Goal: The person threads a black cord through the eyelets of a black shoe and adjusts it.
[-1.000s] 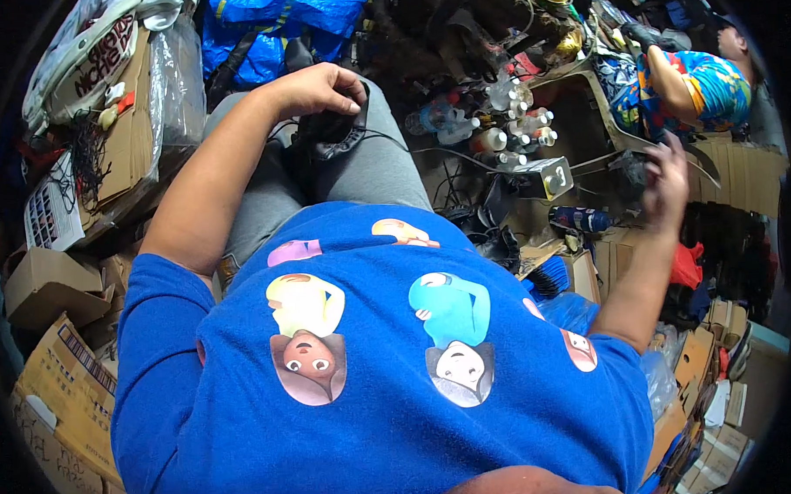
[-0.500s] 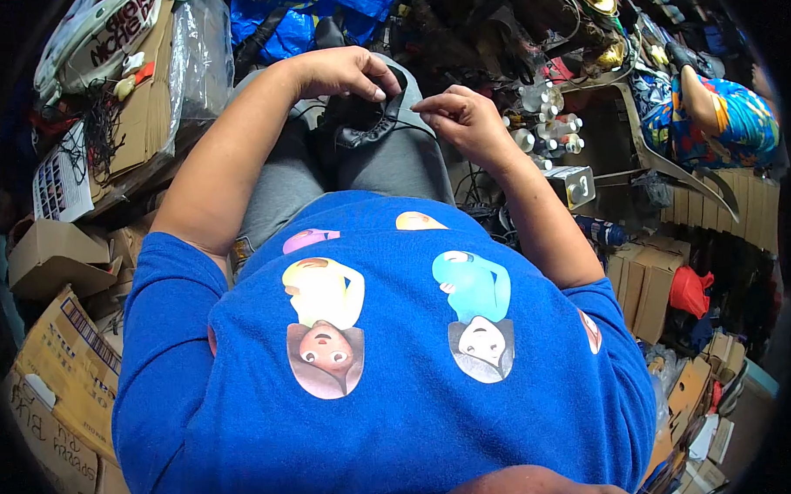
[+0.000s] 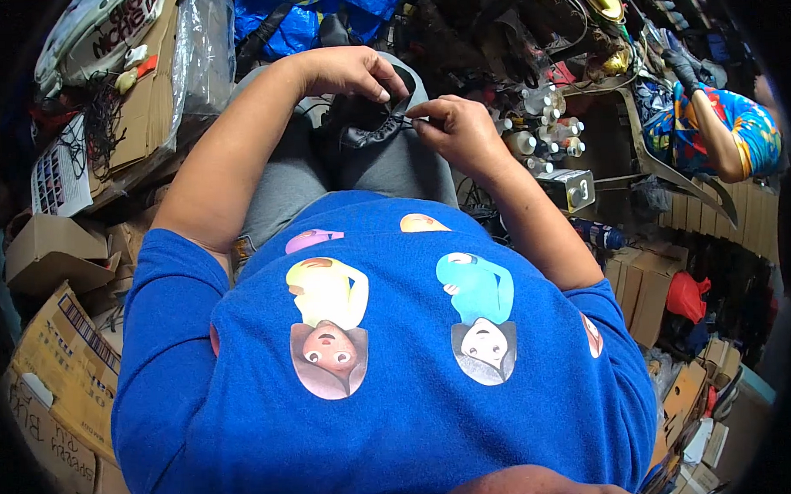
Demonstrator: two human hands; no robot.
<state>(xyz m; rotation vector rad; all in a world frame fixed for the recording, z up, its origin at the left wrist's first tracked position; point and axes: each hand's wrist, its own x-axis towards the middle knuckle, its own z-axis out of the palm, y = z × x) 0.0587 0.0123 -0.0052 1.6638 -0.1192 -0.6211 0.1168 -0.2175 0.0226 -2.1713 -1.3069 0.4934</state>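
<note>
A black leather shoe (image 3: 367,136), with what looks like a row of eyelets along its edge, lies across my grey-clad thighs. My left hand (image 3: 359,72) curls over its far side, thumb and fingers closed at the dark upper; part of the shoe is hidden beneath that hand. Just right of the shoe, my right hand (image 3: 457,127) pinches a thin dark lace or thread (image 3: 406,119) close to the eyelet edge. The fingertips of both hands are a short gap apart.
Several white-capped bottles (image 3: 548,137) and a square metal can (image 3: 569,189) stand to the right. Beyond them a person in a colourful shirt (image 3: 731,126) bends, one hand dark-gloved. Cardboard boxes (image 3: 60,250) crowd the left; a blue bag (image 3: 318,14) lies ahead.
My right hand has moved slightly down and its pinch has come closer to the shoe's eyelet edge. My left hand has barely shifted. The other person's arm has changed position.
</note>
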